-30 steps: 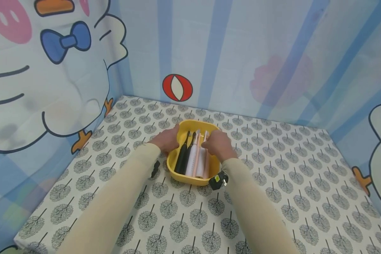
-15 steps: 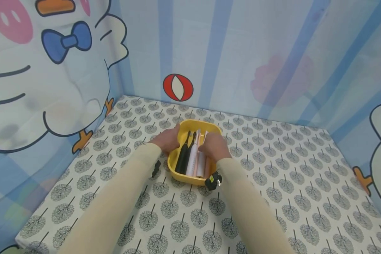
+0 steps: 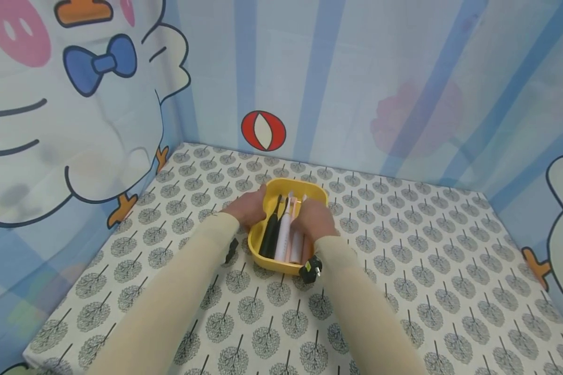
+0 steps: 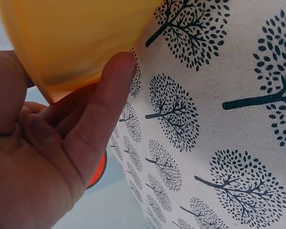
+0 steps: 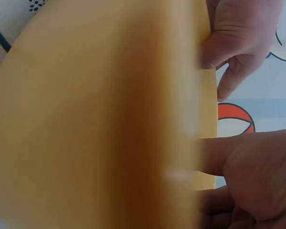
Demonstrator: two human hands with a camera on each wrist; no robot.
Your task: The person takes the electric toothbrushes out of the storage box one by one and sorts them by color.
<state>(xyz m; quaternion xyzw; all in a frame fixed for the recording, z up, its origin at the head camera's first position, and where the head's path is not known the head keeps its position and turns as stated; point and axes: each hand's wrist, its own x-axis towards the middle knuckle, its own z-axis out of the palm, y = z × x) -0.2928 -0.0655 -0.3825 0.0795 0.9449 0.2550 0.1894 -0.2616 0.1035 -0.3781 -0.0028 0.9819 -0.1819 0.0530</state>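
Bin (image 3: 276, 267): set on the tree-printed desk (image 3: 403, 281), between both hands.
Left hand (image 3: 248, 207): clamped on the bin's left wall, which is held between thumb and fingers.
Right hand (image 3: 315, 220): lowered into the bin's right side, over the pink brush (image 3: 306, 251); whether anything is gripped cannot be told, as the fingertips are hidden.
Black brushes (image 3: 268, 235): laid along the bin's left side, heads pointed to the far wall.
White brush (image 3: 283, 237): placed just beside them.
Backdrop (image 3: 356, 78): printed with blue stripes.
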